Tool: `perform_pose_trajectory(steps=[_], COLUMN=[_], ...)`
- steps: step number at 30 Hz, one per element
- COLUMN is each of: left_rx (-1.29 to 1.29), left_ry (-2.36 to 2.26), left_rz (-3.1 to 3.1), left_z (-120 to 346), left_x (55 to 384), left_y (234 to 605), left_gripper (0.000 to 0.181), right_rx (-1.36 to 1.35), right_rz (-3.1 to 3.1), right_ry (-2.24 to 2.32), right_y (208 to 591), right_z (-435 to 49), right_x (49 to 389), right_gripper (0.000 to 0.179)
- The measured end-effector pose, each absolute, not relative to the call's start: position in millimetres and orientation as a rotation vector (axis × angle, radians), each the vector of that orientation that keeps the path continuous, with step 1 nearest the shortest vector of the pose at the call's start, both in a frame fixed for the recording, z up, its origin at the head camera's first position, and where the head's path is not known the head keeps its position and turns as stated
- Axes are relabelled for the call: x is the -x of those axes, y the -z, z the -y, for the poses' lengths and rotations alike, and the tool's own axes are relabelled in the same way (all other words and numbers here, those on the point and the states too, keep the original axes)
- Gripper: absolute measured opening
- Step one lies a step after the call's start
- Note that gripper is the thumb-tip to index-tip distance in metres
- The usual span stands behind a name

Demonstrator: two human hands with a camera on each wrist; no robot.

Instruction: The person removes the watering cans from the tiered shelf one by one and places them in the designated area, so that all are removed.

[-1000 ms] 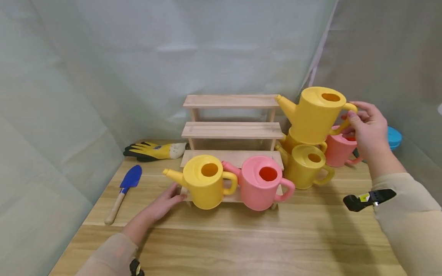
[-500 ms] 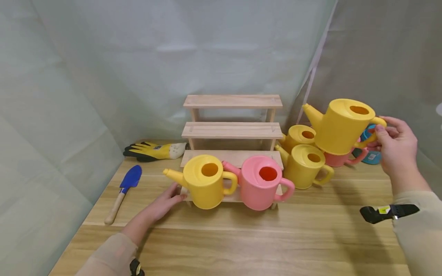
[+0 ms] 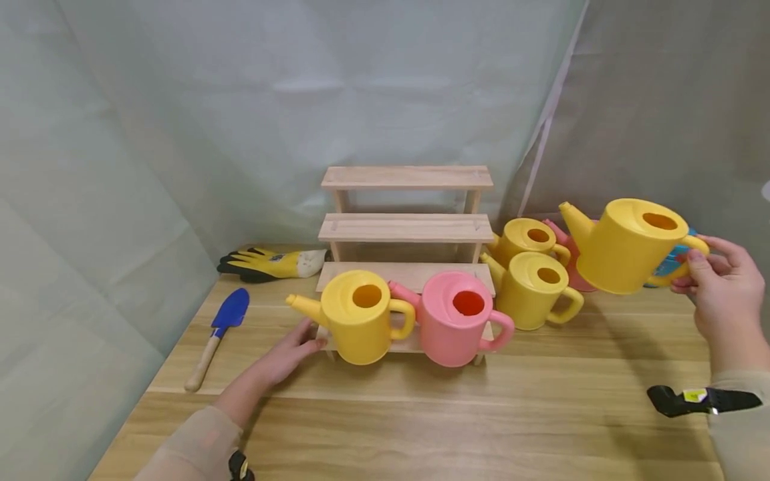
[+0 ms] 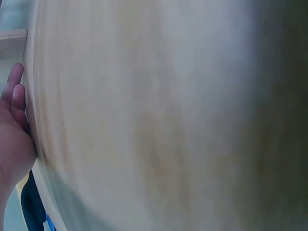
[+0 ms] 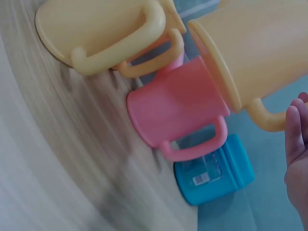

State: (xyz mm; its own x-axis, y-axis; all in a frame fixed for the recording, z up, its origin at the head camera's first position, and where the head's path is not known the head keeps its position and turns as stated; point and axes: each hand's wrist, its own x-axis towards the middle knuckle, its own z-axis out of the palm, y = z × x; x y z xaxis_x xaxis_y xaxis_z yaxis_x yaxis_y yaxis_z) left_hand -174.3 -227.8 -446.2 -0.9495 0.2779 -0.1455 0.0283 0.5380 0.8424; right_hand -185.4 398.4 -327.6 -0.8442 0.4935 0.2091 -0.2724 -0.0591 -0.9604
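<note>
My right hand (image 3: 724, 287) grips the handle of a yellow watering can (image 3: 631, 247), raised above the table at the right, its spout to the left. In the right wrist view, fingers (image 5: 294, 132) lie at that handle. My left hand (image 3: 289, 357) rests at the left end of the wooden tiered stand's (image 3: 406, 228) lowest step, fingers fairly straight. On that step stand another yellow watering can (image 3: 355, 331) and a pink watering can (image 3: 451, 331), spouts left. Right of the stand, two more yellow cans (image 3: 531, 300) sit on the table.
A second pink watering can (image 5: 180, 106) and a blue container (image 5: 211, 173) stand at the back right, partly hidden in the head view. Yellow and black gloves (image 3: 271, 263) and a blue trowel (image 3: 224, 327) lie left of the stand on the wooden table (image 3: 421, 421).
My right hand has carried the yellow watering can right and downward, away from the stand, uncovering the yellow can behind. My left hand has stayed at the stand.
</note>
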Motion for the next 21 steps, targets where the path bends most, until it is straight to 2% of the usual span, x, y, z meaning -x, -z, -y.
perform_pose_trajectory(steps=[11,18,21], left_rx=[-0.253,-0.246,-0.247], left_ry=[-1.388,-1.399,-1.393], left_rz=[-2.499,-2.489,-2.493], left_z=[226.5,226.3,226.7], left_x=[173.8,173.8,173.9], left_y=[445.2,446.5,446.0], left_gripper=[0.069,0.071,0.070], right_rx=[0.136,0.189,0.240], right_rz=[1.592,1.691,1.772], right_ry=[-2.021,-1.981,-1.959], right_y=[359.2,378.6,383.7], right_z=[-415.5,-422.9,-423.0], right_x=[176.4,170.7,167.3], right_gripper=[0.027,0.034,0.030])
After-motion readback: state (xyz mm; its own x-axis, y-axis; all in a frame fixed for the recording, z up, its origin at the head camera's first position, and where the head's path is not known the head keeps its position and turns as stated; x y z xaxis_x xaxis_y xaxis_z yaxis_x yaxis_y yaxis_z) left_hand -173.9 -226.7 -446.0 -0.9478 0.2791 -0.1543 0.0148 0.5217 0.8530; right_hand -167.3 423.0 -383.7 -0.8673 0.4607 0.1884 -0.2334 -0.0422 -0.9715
